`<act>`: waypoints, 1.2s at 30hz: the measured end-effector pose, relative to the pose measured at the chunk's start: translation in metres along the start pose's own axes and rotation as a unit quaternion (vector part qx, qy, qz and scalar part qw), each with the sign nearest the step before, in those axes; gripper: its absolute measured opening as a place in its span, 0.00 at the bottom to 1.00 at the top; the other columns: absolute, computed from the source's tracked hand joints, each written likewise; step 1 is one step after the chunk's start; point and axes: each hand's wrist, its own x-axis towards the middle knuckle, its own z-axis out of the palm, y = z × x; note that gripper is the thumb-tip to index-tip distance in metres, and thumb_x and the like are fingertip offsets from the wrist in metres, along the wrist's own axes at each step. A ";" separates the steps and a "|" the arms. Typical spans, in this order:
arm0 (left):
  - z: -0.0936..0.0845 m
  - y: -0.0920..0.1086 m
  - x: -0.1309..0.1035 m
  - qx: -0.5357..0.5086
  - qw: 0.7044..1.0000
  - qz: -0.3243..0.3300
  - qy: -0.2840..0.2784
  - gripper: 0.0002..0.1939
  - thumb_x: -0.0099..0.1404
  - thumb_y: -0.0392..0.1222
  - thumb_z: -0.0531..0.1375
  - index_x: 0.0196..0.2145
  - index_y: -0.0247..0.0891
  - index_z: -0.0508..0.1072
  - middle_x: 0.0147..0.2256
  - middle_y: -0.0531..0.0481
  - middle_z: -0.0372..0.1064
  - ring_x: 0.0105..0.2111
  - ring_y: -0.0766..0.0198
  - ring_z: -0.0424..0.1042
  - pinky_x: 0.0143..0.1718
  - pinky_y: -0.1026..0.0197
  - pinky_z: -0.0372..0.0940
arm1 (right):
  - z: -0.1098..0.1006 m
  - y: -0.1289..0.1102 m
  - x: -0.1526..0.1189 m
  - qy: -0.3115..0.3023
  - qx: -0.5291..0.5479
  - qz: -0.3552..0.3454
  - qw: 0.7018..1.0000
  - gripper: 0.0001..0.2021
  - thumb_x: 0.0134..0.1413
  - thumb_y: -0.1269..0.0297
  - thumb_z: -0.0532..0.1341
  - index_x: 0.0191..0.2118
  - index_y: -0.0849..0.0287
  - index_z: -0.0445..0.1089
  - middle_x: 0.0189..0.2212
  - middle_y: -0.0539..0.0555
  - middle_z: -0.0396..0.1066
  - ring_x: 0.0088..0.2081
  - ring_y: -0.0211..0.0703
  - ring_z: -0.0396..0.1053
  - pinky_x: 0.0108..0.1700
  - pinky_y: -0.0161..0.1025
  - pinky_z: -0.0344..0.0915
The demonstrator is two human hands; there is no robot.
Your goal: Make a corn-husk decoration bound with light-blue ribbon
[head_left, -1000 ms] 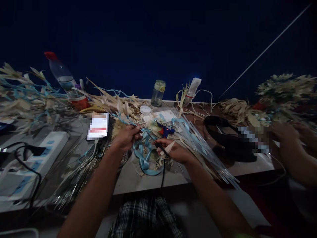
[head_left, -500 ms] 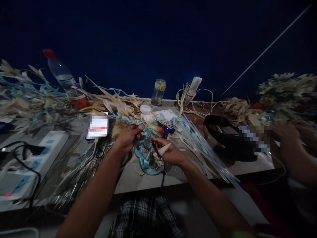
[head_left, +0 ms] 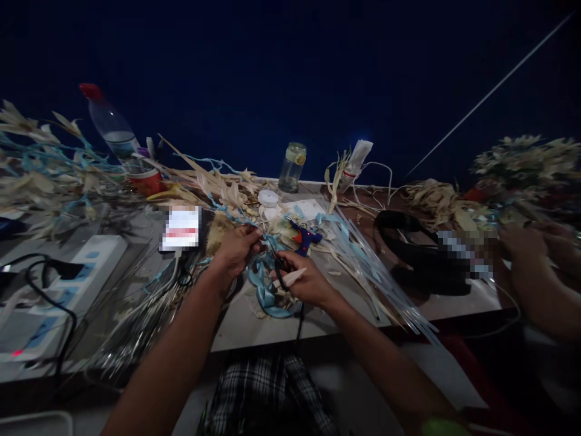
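My left hand (head_left: 238,248) pinches the end of a thin stem wrapped in blue ribbon (head_left: 222,209) near the middle of the table. Just to its right, my right hand (head_left: 302,277) is closed round black-handled scissors (head_left: 280,269), whose tips point up toward the stem. A pale husk piece (head_left: 289,278) also lies against the fingers of that hand. Loose light-blue satin ribbon (head_left: 265,293) hangs and coils on the table between and below both hands. A blue and orange glue gun (head_left: 306,238) rests just behind my right hand.
Wire stems (head_left: 140,327), a lit phone (head_left: 181,229) and a power strip (head_left: 77,290) lie left. Behind stand a red-capped bottle (head_left: 115,130) and a glass jar (head_left: 292,169). Clear rods (head_left: 381,272) and a black headband-like object (head_left: 408,248) lie right, near another person's hands (head_left: 531,248).
The scissors in my right hand have tilted, with their tips now nearer the stem at my left fingers. The view has shifted slightly.
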 end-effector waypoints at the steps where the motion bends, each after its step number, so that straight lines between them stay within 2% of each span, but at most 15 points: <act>1: 0.000 0.000 0.000 0.000 1.000 -0.002 0.002 0.12 0.46 0.37 0.65 0.19 0.34 0.62 0.13 0.61 0.54 0.12 0.79 0.53 0.20 0.71 0.58 | 0.000 -0.002 0.000 -0.002 -0.003 0.006 1.000 0.19 0.45 0.61 0.60 0.45 0.61 0.66 0.23 0.48 0.61 0.23 0.32 0.55 0.24 0.30 0.54; 5: -0.001 -0.001 0.001 0.013 1.000 -0.008 0.011 0.11 0.48 0.37 0.63 0.20 0.34 0.62 0.13 0.59 0.55 0.13 0.78 0.54 0.16 0.73 0.51 | 0.001 -0.006 0.000 -0.009 0.008 0.020 1.000 0.18 0.45 0.61 0.60 0.44 0.61 0.66 0.24 0.48 0.62 0.24 0.32 0.56 0.25 0.29 0.54; 11: -0.001 -0.003 0.002 0.022 1.000 -0.008 0.018 0.11 0.50 0.38 0.63 0.20 0.34 0.63 0.13 0.59 0.55 0.14 0.76 0.57 0.18 0.72 0.53 | 0.003 -0.008 -0.003 0.000 0.011 0.009 1.000 0.15 0.46 0.63 0.59 0.41 0.61 0.66 0.24 0.48 0.61 0.24 0.32 0.54 0.26 0.30 0.54; 18: 0.001 -0.001 0.000 0.018 1.000 -0.018 0.010 0.13 0.48 0.40 0.64 0.21 0.35 0.61 0.12 0.59 0.56 0.13 0.76 0.53 0.15 0.73 0.49 | 0.008 -0.012 -0.002 0.001 0.062 0.019 0.998 0.09 0.45 0.64 0.59 0.34 0.60 0.64 0.22 0.46 0.57 0.23 0.31 0.53 0.24 0.30 0.52; 23: 0.004 0.001 -0.001 0.011 0.999 -0.027 0.033 0.12 0.49 0.38 0.63 0.21 0.35 0.60 0.12 0.59 0.55 0.13 0.77 0.53 0.15 0.73 0.48 | 0.009 -0.012 -0.004 0.013 0.040 0.034 0.999 0.09 0.47 0.60 0.58 0.32 0.61 0.64 0.22 0.46 0.56 0.23 0.31 0.52 0.24 0.30 0.51; 26: 0.005 0.001 -0.002 0.017 0.999 -0.030 0.023 0.13 0.49 0.39 0.63 0.21 0.35 0.60 0.13 0.59 0.55 0.13 0.76 0.53 0.15 0.72 0.49 | 0.010 -0.012 -0.004 0.035 0.027 0.029 0.999 0.09 0.46 0.60 0.58 0.31 0.61 0.65 0.22 0.47 0.57 0.24 0.31 0.53 0.25 0.30 0.53; 30: 0.007 0.001 -0.003 0.030 0.999 -0.011 0.006 0.13 0.50 0.39 0.63 0.20 0.34 0.60 0.14 0.59 0.55 0.14 0.77 0.54 0.16 0.72 0.47 | 0.014 -0.009 -0.004 0.019 0.117 0.056 0.991 0.12 0.44 0.62 0.60 0.36 0.60 0.64 0.22 0.46 0.59 0.22 0.31 0.55 0.23 0.30 0.54; 32: 0.008 0.000 -0.003 0.036 0.999 -0.007 0.003 0.13 0.50 0.38 0.63 0.19 0.34 0.60 0.13 0.59 0.54 0.14 0.77 0.53 0.16 0.73 0.47 | 0.016 -0.008 -0.003 0.004 0.160 0.053 0.986 0.13 0.42 0.62 0.61 0.36 0.61 0.63 0.22 0.46 0.60 0.21 0.31 0.55 0.22 0.30 0.54; 36: 0.005 -0.003 -0.001 0.043 0.999 -0.001 0.009 0.14 0.48 0.40 0.64 0.20 0.34 0.61 0.13 0.59 0.55 0.13 0.78 0.53 0.16 0.73 0.46 | 0.015 -0.008 -0.001 0.018 0.133 0.034 0.990 0.11 0.42 0.61 0.62 0.33 0.61 0.65 0.21 0.46 0.59 0.21 0.30 0.54 0.22 0.29 0.53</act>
